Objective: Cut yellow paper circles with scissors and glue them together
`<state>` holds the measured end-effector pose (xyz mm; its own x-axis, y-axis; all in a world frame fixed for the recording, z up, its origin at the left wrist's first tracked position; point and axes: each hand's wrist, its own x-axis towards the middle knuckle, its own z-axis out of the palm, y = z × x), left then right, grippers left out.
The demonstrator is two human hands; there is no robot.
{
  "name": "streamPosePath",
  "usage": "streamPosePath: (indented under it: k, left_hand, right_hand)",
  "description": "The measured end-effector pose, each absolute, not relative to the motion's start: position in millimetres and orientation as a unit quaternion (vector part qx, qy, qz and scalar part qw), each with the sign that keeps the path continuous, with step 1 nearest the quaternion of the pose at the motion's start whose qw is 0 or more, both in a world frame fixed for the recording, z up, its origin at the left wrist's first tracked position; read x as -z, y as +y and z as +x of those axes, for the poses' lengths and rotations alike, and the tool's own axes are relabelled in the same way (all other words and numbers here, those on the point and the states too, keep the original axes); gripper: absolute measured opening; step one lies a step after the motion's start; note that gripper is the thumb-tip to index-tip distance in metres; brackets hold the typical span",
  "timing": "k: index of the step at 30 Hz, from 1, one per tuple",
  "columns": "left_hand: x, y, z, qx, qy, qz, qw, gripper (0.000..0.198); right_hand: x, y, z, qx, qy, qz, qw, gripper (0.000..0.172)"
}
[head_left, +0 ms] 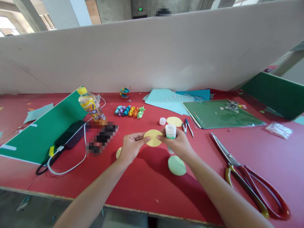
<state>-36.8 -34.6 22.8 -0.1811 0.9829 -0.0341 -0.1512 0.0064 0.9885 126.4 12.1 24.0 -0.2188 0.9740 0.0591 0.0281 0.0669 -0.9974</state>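
A yellow paper circle (153, 138) is held up between my two hands. My left hand (133, 145) pinches its left edge with the thumb in front. At its right edge, my right hand (178, 142) grips the circle with the thumb and also holds a white glue bottle (170, 131) upright among its fingers. Partly behind my left hand lies another yellow circle (118, 153). Below my right hand is a pale green circle (177, 165). A further yellow circle (174, 121) and a white cap (162, 121) rest beyond the hands.
Large scissors (237, 167) lie at the right. Behind are a compass (188, 127), a green sheet pack (220, 114), light blue paper (166, 99) and colourful folded pieces (129, 111). A drink bottle (91, 106), black box (70, 134) and white cable (84, 145) are left.
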Motion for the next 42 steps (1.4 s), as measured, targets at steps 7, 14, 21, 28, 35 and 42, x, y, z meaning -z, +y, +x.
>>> streamPosePath:
  k: [7,14,21,28,35,42]
  left_hand:
    - [-21.2,-33.3,-36.9,-0.572,0.507,0.409,0.498,0.032]
    - [-21.4,-34.1,-35.3,-0.567,0.514,0.411,0.496,0.035]
    - [-20.4,-33.0,-37.6,-0.574,0.507,0.415,0.491,0.033]
    - [-21.1,-32.3,-37.8,-0.561,0.502,0.413,0.513,0.033]
    - [-18.9,-32.3,-38.6,-0.556,0.493,0.419,0.522,0.031]
    - [-9.5,-29.8,-42.6,-0.553,0.499,0.456,0.487,0.034]
  right_hand:
    - [-25.7,12.5,127.0,-0.545,-0.566,-0.436,0.438,0.026]
    - [-25.7,13.0,127.5,-0.570,-0.551,-0.434,0.428,0.029]
    - [-22.1,15.5,127.8,-0.574,-0.550,-0.428,0.430,0.022]
    - [-22.0,15.9,128.1,-0.588,-0.540,-0.433,0.419,0.030]
    - [-18.9,18.6,128.4,-0.579,-0.550,-0.442,0.409,0.030]
    - [-17.3,17.8,129.3,-0.542,-0.608,-0.435,0.383,0.032]
